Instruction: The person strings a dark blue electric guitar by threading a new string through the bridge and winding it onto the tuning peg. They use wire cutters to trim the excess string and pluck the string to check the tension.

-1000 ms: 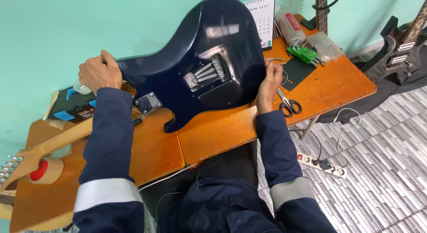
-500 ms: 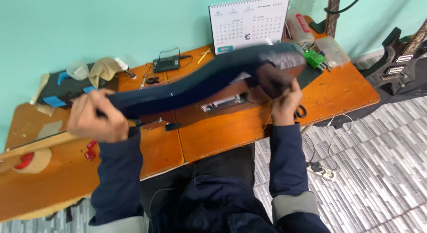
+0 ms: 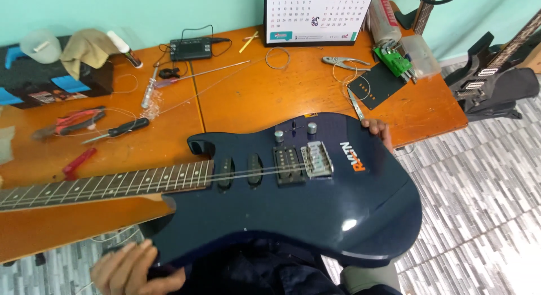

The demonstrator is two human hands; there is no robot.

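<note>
A dark blue electric guitar (image 3: 315, 216) lies face up across the table's near edge and my lap, strings and pickups showing. Its neck (image 3: 101, 185) runs off to the left. My left hand (image 3: 127, 269) grips the lower edge of the body at the bottom left, fingers curled under it. Only the fingertips of my right hand (image 3: 378, 129) show, hooked over the far upper edge of the body near the knobs; the rest of that hand is hidden behind the guitar.
The orange wooden table (image 3: 270, 98) carries red pliers (image 3: 76, 120), a screwdriver (image 3: 121, 127), a black tuner box (image 3: 190, 48), loose strings, a desk calendar (image 3: 318, 16), a green circuit board (image 3: 394, 61) and a black cover plate (image 3: 375, 83). Another guitar (image 3: 496, 75) rests at the right on the tiled floor.
The guitar was turned over from back up, through an edge-on position, to face up. My left hand shifted from the upper horn to the lower edge; my right stays on the far edge.
</note>
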